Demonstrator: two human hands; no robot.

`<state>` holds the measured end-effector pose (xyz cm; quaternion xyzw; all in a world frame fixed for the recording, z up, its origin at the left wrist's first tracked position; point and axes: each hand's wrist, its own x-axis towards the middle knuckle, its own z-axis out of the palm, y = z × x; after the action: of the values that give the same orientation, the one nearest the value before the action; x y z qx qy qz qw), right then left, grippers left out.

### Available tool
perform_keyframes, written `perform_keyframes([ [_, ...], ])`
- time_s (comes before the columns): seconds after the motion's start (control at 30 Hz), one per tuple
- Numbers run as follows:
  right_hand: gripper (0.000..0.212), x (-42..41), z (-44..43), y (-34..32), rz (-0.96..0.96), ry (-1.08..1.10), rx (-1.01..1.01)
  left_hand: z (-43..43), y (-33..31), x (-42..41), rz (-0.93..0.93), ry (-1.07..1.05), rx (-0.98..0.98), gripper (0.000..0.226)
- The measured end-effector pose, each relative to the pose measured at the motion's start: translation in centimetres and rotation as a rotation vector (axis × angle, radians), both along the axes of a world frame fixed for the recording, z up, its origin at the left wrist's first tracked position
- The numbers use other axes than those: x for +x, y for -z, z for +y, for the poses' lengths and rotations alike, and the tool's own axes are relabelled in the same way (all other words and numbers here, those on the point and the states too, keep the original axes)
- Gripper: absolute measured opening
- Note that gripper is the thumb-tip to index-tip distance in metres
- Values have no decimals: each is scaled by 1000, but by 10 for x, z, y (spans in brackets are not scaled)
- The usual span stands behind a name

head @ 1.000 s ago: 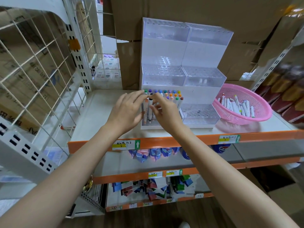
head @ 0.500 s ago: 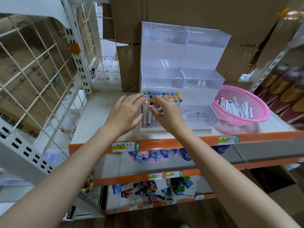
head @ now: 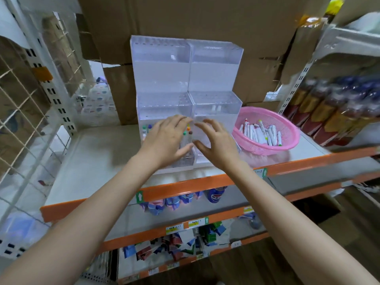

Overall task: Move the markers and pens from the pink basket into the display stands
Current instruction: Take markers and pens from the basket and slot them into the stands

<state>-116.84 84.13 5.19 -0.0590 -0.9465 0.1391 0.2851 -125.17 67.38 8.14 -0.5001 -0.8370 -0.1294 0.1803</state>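
Two clear stepped display stands stand side by side on the white shelf. Several markers with coloured caps stand upright in the lowest tier of the left stand. My left hand lies over those markers with straight fingers and hides most of them. My right hand hovers just right of it, over the lowest tier of the right stand, fingers spread and holding nothing. The pink basket sits to the right of the stands with several white markers lying in it.
Cardboard boxes rise behind the stands. A white wire grid panel closes the left side. Bottled goods fill the shelf at right. The orange shelf edge runs in front, with packets on the lower shelves.
My right hand has let go of the marker it was setting in the left stand and shifted right, fingers spread. My left hand now covers the markers. The view has swung left.
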Motion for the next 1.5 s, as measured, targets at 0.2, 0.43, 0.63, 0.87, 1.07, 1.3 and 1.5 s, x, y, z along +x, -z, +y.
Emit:
perform_keyframes([
  [0.2, 46, 32, 72, 2, -131, 136, 20, 79, 2, 21, -20, 79, -55, 61],
  [0.43, 49, 57, 163, 6, -171, 233, 5, 180, 11, 41, -59, 142, -105, 56],
  [0.63, 43, 51, 233, 16, -272, 259, -50, 262, 25, 44, -100, 129, -157, 49],
  [0.87, 40, 22, 274, 24, -451, 248, -78, 321, 46, 29, -283, -148, -274, 39],
  [1.07, 39, 3, 281, 34, -524, 217, -31, 323, 65, 20, -363, -239, -336, 66],
  [1.3, 36, 0, 275, 33, -449, 20, -92, 321, 68, 16, -312, -228, -219, 41],
  [1.5, 42, 5, 278, 34, -477, 230, -64, 322, 67, 19, -309, -266, -225, 36],
])
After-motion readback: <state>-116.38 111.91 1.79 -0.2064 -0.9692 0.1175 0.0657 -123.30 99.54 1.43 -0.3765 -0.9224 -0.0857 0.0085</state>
